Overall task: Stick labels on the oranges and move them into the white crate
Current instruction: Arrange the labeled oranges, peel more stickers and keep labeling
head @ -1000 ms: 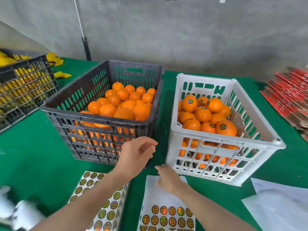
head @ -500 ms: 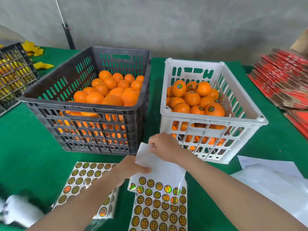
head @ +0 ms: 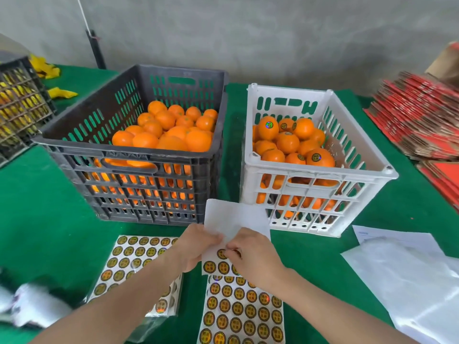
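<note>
Fingers (head: 214,237) of the left hand (head: 191,248) pinch the left edge of a label sheet (head: 231,219) and hold it lifted off the bench (head: 49,232). Fingers (head: 234,245) of the right hand (head: 253,255) are curled just beside them, thumb and forefinger closed at the edge of a round label (head: 222,254) in the sheet's top row. Whether that label has come away from the backing cannot be told. Above the fingertips the sheet's bare white part bends upward. Below them its remaining gold-and-black labels hang toward the person.

Directly under the right wrist, a second sheet (head: 243,311) full of labels lies flat on the green bench. Left of the fingers, partly under the left forearm, lies a stack of sheets (head: 129,259).

Beyond the fingers and to their left stands a dark crate (head: 149,194) heaped with unlabelled oranges (head: 169,130). Beyond them and to their right stands the white crate (head: 320,173), about half filled with labelled oranges (head: 293,142). The two crates stand just beside each other.

Right of the fingers, white sheets (head: 409,276) of paper and plastic lie on the bench. Farther right and beyond are red flat cartons (head: 422,120). Far left is a black crate (head: 19,103) with yellow contents, and a blurred white object (head: 29,306) sits at the near left.
</note>
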Demonstrator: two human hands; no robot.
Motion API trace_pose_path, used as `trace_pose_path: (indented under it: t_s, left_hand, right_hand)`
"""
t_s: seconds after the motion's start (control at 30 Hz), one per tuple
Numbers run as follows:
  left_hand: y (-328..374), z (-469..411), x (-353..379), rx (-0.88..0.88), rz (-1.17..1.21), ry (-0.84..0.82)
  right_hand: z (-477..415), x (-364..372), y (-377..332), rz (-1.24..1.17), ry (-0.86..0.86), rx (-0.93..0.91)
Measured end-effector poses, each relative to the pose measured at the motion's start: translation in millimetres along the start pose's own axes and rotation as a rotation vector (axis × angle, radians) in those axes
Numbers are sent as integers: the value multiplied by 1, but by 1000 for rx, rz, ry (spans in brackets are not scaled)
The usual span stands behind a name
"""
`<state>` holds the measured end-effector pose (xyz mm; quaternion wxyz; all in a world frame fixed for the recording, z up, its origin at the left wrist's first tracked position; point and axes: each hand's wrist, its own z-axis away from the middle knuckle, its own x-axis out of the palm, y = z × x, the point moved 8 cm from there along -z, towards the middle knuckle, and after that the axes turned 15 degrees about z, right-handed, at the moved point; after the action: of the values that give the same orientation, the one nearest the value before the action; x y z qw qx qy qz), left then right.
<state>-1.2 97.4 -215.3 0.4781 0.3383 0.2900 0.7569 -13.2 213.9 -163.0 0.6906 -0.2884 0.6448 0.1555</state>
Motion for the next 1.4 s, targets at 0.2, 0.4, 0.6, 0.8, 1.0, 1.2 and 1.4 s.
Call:
trace_pose_path:
  t_s: [0.2,0.4,0.6,0.8,1.0,1.2,1.4]
  left_hand:
    - [6,2,6,47,-130,-25]
    - [7,-1,5,42,-163,-26]
    - [7,-3,11,67,-277,-19]
    - [-2,-13,17,66,-309,-65]
    - [-31,-17,1,56,-590,-55]
    - [56,42,5,697,-772,52]
    - [186,119,9,1303,-471,-12]
  right_hand:
    - [2,0,3,-73,38,54]
    - [3,-2,3,-159,92,53]
    - [5,-1,8,-239,137,53]
    - [11,-7,5,-251,183,15]
    - [3,-64,8,-380,343,-2]
    - [-18,-137,1,-464,548,-92]
    - [-79,-192,-21,-495,742,-209]
